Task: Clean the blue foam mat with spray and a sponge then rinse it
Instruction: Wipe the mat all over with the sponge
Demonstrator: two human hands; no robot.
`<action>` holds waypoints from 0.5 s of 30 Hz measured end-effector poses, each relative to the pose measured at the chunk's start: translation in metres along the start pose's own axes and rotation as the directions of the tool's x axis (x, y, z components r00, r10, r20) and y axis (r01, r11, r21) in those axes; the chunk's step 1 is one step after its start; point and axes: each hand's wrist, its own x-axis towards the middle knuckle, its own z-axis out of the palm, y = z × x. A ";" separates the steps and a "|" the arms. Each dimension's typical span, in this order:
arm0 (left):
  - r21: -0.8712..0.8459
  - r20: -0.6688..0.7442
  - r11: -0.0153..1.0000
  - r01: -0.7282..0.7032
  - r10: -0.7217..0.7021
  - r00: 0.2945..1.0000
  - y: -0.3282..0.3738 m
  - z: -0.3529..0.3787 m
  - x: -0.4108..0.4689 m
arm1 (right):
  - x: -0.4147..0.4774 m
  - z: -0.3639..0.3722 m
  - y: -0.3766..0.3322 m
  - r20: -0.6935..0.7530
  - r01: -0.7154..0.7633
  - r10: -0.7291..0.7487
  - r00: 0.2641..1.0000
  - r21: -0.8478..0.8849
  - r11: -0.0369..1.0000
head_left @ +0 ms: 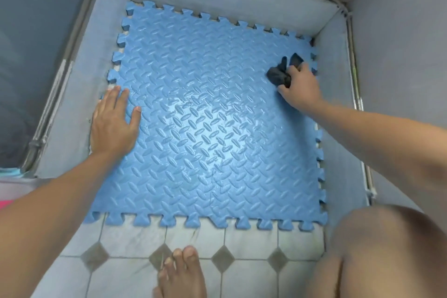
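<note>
The blue foam mat [205, 128] lies flat on the floor in a walled corner, its ribbed surface wet and shiny in the middle. My left hand [113, 123] rests palm down with fingers spread on the mat's left edge. My right hand [298, 89] is near the mat's far right edge, shut on a dark crumpled sponge or cloth [280, 74] that is pressed against the mat. No spray bottle is in view.
Low grey walls [217, 0] enclose the mat at the back, left and right, with pipes running along their tops. White floor tiles with grey diamonds [217, 256] lie in front. My bare foot [181, 273] and knee [387, 249] are close to the mat's near edge.
</note>
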 end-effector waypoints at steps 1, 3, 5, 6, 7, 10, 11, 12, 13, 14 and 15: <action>0.002 -0.005 1.000 -0.002 0.002 1.000 0.000 0.000 0.000 | -0.016 -0.002 -0.016 0.017 0.153 -0.153 0.988 -0.009 0.988; 0.009 -0.007 1.000 -0.006 0.006 1.000 0.000 -0.001 0.000 | -0.061 -0.002 -0.041 0.107 0.455 -0.457 0.883 0.042 0.889; 0.010 -0.006 1.000 -0.006 0.006 1.000 0.001 -0.003 0.001 | -0.120 -0.003 -0.058 0.232 0.737 -0.751 0.618 0.163 0.656; 0.009 -0.006 1.000 -0.002 0.002 1.000 0.002 -0.004 0.000 | -0.149 -0.004 -0.061 0.298 0.847 -0.863 0.408 0.229 0.479; 0.006 -0.007 1.000 -0.001 0.001 1.000 0.003 -0.005 0.000 | -0.171 -0.003 -0.058 0.349 0.905 -0.914 0.208 0.284 0.315; -0.006 -0.014 1.000 -0.011 0.011 1.000 0.000 -0.003 0.001 | -0.168 -0.002 -0.034 0.484 0.934 -0.874 0.048 0.288 0.211; -0.006 -0.015 1.000 -0.022 0.022 1.000 -0.001 -0.002 0.002 | -0.150 -0.003 -0.023 0.496 0.925 -0.854 0.158 0.228 0.303; -0.006 -0.012 1.000 -0.028 0.028 1.000 -0.003 -0.001 0.004 | -0.128 -0.005 -0.012 0.478 0.895 -0.821 0.313 0.142 0.424; -0.005 -0.010 1.000 -0.029 0.029 1.000 -0.004 0.000 0.004 | -0.104 -0.009 0.001 0.436 0.828 -0.755 0.489 0.038 0.559; -0.006 -0.006 1.000 -0.026 0.026 1.000 -0.005 0.001 0.004 | -0.080 -0.013 0.015 0.387 0.715 -0.645 0.659 -0.059 0.696; -0.009 -0.002 1.000 -0.023 0.023 1.000 -0.005 0.002 0.003 | -0.059 -0.017 0.030 0.333 0.561 -0.496 0.802 -0.136 0.816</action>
